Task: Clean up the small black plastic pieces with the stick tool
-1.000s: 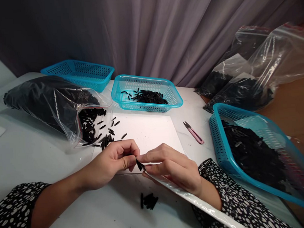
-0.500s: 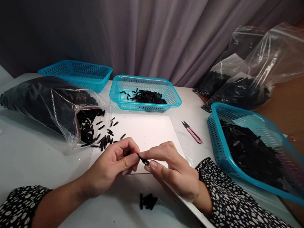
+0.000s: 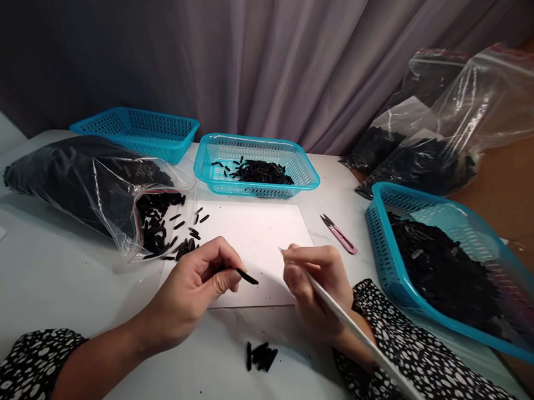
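My left hand (image 3: pixel 195 284) is closed in a pinch on a small black strip (image 3: pixel 247 276), which sticks out to the right over a white sheet (image 3: pixel 255 235). My right hand (image 3: pixel 316 280) is closed round a long thin white stick (image 3: pixel 363 336) that runs back over my wrist to the lower right; its tip sits just above the sheet. The two hands are apart, with the strip's free end between them. A small heap of black strips (image 3: pixel 260 355) lies on the table in front of my hands.
An open clear bag (image 3: pixel 86 183) spills black strips at the left. Behind stand an empty blue basket (image 3: pixel 137 127) and a blue basket (image 3: pixel 310 175) with some strips. A fuller blue basket (image 3: pixel 383 260) is at the right, pink snips (image 3: pixel 340 233) beside it, more bags (image 3: pixel 444 141) behind.
My hands were together on the black strip; now the right hand has drawn away to the right and turned the white stick upward, while the left keeps the strip.
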Tool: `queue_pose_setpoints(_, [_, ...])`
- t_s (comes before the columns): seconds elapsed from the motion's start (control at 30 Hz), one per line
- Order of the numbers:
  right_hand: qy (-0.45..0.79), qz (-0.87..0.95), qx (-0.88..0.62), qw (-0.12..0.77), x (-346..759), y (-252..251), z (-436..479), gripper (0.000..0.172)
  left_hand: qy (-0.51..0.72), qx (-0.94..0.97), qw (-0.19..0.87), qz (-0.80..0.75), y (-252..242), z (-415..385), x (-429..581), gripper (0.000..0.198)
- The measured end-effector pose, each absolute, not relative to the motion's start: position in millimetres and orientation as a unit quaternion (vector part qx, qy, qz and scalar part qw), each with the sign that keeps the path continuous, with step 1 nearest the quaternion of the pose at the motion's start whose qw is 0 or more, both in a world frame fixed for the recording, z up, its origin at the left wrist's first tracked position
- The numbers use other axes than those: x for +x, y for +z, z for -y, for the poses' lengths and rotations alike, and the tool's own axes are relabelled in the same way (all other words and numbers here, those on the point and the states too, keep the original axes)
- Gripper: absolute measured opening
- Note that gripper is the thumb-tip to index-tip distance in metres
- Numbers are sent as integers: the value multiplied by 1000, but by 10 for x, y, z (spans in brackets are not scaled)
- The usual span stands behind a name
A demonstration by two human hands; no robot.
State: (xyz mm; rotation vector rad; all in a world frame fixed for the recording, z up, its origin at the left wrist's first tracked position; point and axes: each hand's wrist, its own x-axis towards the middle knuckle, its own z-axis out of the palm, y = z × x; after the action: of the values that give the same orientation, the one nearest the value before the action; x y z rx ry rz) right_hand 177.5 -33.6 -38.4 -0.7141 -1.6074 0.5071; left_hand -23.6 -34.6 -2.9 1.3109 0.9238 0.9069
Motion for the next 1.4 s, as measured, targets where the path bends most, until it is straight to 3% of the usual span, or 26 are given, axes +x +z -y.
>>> queue_pose_setpoints(0.13, [212, 744, -287, 566, 1778, -401, 332, 31, 395, 573, 592, -406, -7, 349, -226, 10])
queue_pose_setpoints(0.27, [144, 770, -287, 551, 1756, -347, 321, 23, 397, 576, 586, -408, 13, 348, -208, 11])
queue_pose_setpoints(0.37, [175, 773, -270, 546, 1722, -334, 283, 32, 395, 562, 605, -402, -3, 335, -211, 15])
queue_pose_setpoints(0.5, [275, 760, -231, 542, 1658, -355, 180, 30, 394, 513, 649, -400, -54, 305, -232, 21])
queue_pose_setpoints(0.7, [589, 566, -284, 502, 1529, -382, 8, 4, 412, 472, 656, -421, -47, 249, -229, 28])
queue_pose_setpoints(0.87, [725, 446, -267, 452, 1518, -442, -33, 20, 402, 423, 692, -425, 1, 250, -224, 32])
queue_pose_setpoints(1.1, [755, 400, -275, 442, 1522, -436, 42, 28, 380, 396, 719, -426, -9, 243, -219, 33])
queue_pose_setpoints(1.3, [727, 403, -309, 461, 1534, -394, 27, 32, 404, 380, 684, -474, -29, 226, -221, 16])
queue_pose_setpoints(1.4, [719, 418, -301, 466, 1538, -416, 25, 30, 407, 405, 659, -485, -54, 211, -225, 23])
